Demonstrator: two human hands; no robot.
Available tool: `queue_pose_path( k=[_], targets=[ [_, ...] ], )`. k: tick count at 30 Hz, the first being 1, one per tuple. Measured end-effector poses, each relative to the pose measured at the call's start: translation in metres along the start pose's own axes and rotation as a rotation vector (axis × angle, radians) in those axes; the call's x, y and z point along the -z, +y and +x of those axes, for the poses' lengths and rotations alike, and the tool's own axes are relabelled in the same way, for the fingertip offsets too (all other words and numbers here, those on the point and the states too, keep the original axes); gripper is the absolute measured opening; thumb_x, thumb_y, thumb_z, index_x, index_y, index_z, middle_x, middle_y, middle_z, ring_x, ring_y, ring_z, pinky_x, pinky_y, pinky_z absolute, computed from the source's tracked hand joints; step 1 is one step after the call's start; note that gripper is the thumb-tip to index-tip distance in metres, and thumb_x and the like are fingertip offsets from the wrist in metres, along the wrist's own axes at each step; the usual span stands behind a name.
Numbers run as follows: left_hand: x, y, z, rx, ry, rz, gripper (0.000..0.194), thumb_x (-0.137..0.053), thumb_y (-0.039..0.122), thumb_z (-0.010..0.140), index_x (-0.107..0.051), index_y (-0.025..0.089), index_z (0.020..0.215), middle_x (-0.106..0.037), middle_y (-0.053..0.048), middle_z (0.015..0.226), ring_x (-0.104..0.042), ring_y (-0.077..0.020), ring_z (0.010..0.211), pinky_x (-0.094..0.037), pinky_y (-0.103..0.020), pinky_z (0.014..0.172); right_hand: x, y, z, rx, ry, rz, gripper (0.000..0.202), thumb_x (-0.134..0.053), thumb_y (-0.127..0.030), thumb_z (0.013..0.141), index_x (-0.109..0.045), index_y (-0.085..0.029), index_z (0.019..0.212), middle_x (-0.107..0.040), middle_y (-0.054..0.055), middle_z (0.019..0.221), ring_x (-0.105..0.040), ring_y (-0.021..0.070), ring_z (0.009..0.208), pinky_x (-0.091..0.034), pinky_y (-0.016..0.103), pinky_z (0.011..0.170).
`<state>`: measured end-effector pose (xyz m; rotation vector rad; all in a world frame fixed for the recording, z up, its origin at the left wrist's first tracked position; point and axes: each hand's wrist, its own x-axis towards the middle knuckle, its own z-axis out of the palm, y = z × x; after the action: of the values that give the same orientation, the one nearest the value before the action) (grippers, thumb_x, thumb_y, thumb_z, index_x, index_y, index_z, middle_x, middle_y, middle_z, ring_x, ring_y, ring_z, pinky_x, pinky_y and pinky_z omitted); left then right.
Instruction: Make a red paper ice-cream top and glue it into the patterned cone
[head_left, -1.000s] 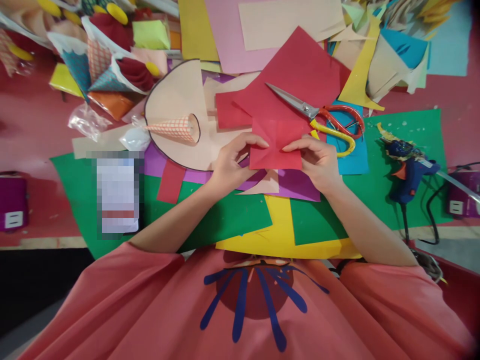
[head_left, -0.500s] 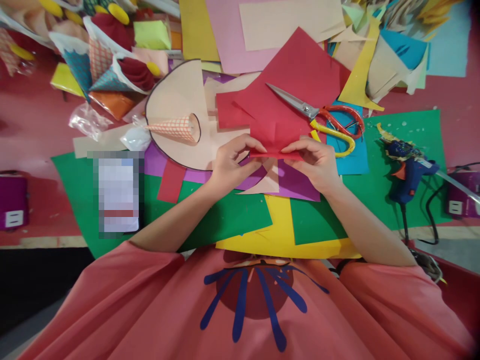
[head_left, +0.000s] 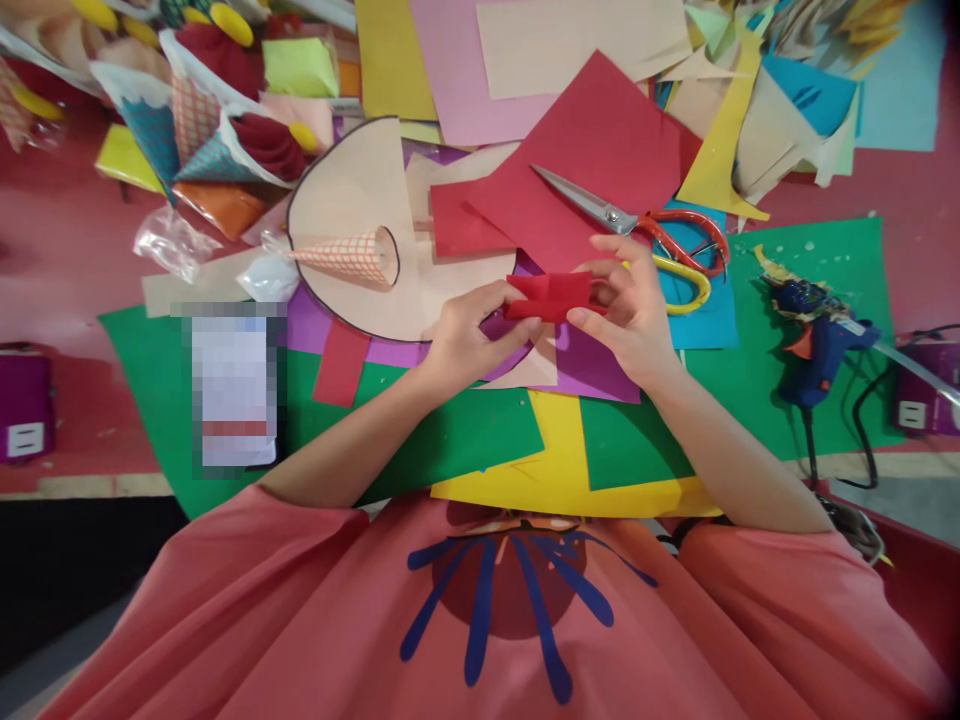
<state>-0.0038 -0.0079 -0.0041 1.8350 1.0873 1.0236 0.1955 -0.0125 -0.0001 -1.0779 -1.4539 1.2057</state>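
Observation:
Between my hands is a small folded piece of red paper (head_left: 549,298), raised a little above the sheets. My left hand (head_left: 472,330) pinches its left end between thumb and fingers. At the right end, my right hand (head_left: 630,315) has its thumb and fingers on the paper, with the forefinger lifted away. Beyond the hands lie larger red sheets (head_left: 592,130). Scissors (head_left: 619,218) with one red and one yellow handle rest on them, blades towards the upper left. A checked paper cone (head_left: 352,255) lies on a beige half-round sheet (head_left: 345,190) left of my hands.
A blue glue gun (head_left: 817,355) with its cord lies on green sheet (head_left: 855,270) at the right. A phone (head_left: 234,390) is at the left. Several filled paper cones (head_left: 255,140) crowd the upper left. Paper scraps (head_left: 787,140) are heaped at the upper right.
The red paper has gone from one fold pressed along its near edge to a shorter folded piece. My right hand has loosened, its forefinger now raised; my left hand still pinches the paper.

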Motion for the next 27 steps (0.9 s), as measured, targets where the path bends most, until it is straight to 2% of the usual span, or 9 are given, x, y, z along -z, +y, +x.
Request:
queue_pose_path(
  k=[3,6,10,12,17,27],
  targets=[
    [-0.003,-0.0047,-0.0025,-0.004,0.016,-0.04,0.017,-0.065,0.031,0.081,-0.055,0.019,0.089,-0.065,0.001,0.083,-0.063,-0.0097,0.073,-0.049,-0.022,0.066,0.0009,-0.002,-0.0003,-0.016,0.01,-0.048,0.047,-0.076,-0.049,0.074,-0.056,-0.03,0.111,-0.065,0.001,0.102,-0.065,0.0174,0.094,-0.058,0.033,0.08],
    [-0.0051,-0.0068,-0.0041,-0.01,0.006,-0.136,0.035,-0.065,0.037,0.083,-0.047,0.022,0.109,-0.067,-0.001,0.096,-0.068,-0.0111,0.079,-0.053,-0.024,0.07,-0.0002,-0.0043,-0.0009,-0.018,0.005,-0.078,0.033,-0.074,-0.047,0.076,-0.063,-0.024,0.096,-0.067,0.001,0.097,-0.065,0.0173,0.092,-0.057,0.032,0.079],
    [-0.0034,-0.0036,-0.0034,0.001,-0.041,-0.199,0.05,-0.064,0.044,0.085,-0.04,0.025,0.125,-0.069,-0.004,0.101,-0.071,-0.0135,0.085,-0.056,-0.025,0.074,-0.0026,-0.006,-0.0015,-0.014,-0.012,-0.062,0.027,-0.075,-0.044,0.077,-0.065,-0.022,0.09,-0.069,0.001,0.092,-0.066,0.0167,0.089,-0.057,0.031,0.079],
    [-0.0016,-0.0023,-0.0022,0.003,-0.042,-0.195,0.049,-0.064,0.046,0.085,-0.045,0.025,0.124,-0.07,-0.004,0.103,-0.071,-0.0136,0.088,-0.056,-0.024,0.074,-0.003,-0.0067,-0.0017,-0.02,-0.024,-0.063,0.026,-0.075,-0.043,0.077,-0.066,-0.022,0.09,-0.07,0.001,0.092,-0.067,0.017,0.089,-0.057,0.031,0.079],
    [0.0009,-0.0024,0.0007,0.0,-0.033,-0.164,0.031,-0.065,0.042,0.086,-0.059,0.02,0.107,-0.069,-0.006,0.106,-0.069,-0.0131,0.095,-0.056,-0.02,0.073,-0.0025,-0.0068,-0.0031,-0.017,-0.05,-0.095,0.024,-0.074,-0.04,0.078,-0.067,-0.022,0.092,-0.071,0.001,0.094,-0.067,0.0173,0.091,-0.056,0.032,0.081],
    [-0.0005,-0.001,0.0004,0.014,-0.025,-0.14,0.022,-0.063,0.038,0.087,-0.064,0.019,0.097,-0.07,-0.004,0.094,-0.067,-0.0117,0.085,-0.054,-0.021,0.071,-0.0031,-0.006,-0.0038,-0.018,-0.06,-0.087,0.021,-0.073,-0.036,0.08,-0.067,-0.022,0.093,-0.071,0.001,0.093,-0.068,0.0158,0.089,-0.057,0.029,0.078]
  ],
)
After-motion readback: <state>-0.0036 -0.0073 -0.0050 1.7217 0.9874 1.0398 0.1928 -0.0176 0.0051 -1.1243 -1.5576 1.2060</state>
